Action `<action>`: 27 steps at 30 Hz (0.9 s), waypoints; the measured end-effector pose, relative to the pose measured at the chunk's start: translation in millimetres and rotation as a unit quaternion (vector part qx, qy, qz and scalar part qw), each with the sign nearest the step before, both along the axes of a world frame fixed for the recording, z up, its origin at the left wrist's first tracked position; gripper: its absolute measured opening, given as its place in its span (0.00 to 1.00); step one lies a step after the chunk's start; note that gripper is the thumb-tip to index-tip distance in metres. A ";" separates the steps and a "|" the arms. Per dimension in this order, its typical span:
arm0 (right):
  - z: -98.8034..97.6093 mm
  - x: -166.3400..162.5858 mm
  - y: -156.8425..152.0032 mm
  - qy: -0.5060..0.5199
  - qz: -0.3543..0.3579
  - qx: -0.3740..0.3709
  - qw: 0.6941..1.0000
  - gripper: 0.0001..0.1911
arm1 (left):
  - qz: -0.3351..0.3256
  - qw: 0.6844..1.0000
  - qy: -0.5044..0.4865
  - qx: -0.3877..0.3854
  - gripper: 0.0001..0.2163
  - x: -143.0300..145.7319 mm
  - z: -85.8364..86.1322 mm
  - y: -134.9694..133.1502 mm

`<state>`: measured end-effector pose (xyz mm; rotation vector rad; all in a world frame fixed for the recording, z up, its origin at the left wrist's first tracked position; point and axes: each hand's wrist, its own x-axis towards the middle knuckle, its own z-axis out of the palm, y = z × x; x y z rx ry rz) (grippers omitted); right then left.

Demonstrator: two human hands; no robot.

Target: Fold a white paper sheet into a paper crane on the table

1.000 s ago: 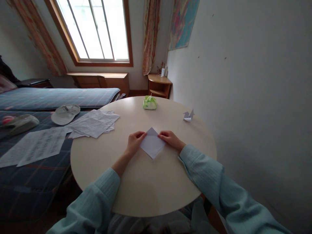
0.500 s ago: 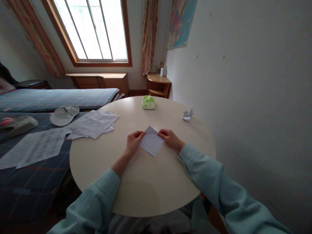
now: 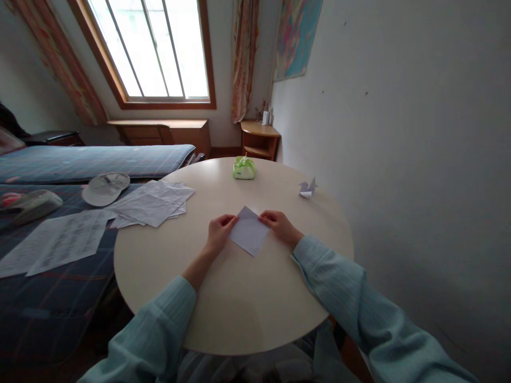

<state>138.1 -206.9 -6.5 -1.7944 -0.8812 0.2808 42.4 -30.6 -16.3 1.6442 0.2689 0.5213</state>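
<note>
A folded sheet of white paper (image 3: 249,232), diamond-shaped with one corner pointing away from me, is held just over the round table (image 3: 247,308). My left hand (image 3: 220,230) pinches its left edge between thumb and fingers. On the opposite edge, my right hand (image 3: 278,225) pinches it the same way. A faint line crosses the paper near its far corner. Beyond my right hand stands a folded paper bird (image 3: 307,188), close to the table's right rim.
A green tissue pack (image 3: 244,168) sits at the table's far side. Loose white sheets (image 3: 154,202) spread over the left rim, with printed pages (image 3: 59,239) and a pale cap (image 3: 106,189) on the plaid bed (image 3: 48,314). The wall (image 3: 419,159) rises on the right.
The paper's near corner has shifted slightly to the right. Both hands keep their hold in nearly the same place.
</note>
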 end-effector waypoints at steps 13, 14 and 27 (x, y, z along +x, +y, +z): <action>-0.8 -0.5 0.8 0.046 -0.011 0.025 0.999 0.17 | 0.008 1.000 0.015 0.025 0.17 -0.1 0.1 2.5; -0.4 -0.9 0.7 0.047 -0.011 0.025 0.999 0.17 | 0.007 1.000 0.016 0.018 0.17 -0.2 0.4 2.2; 3.3 -1.5 -1.4 0.048 -0.002 0.010 0.999 0.17 | -0.003 1.000 0.025 0.013 0.15 -1.6 2.3 0.2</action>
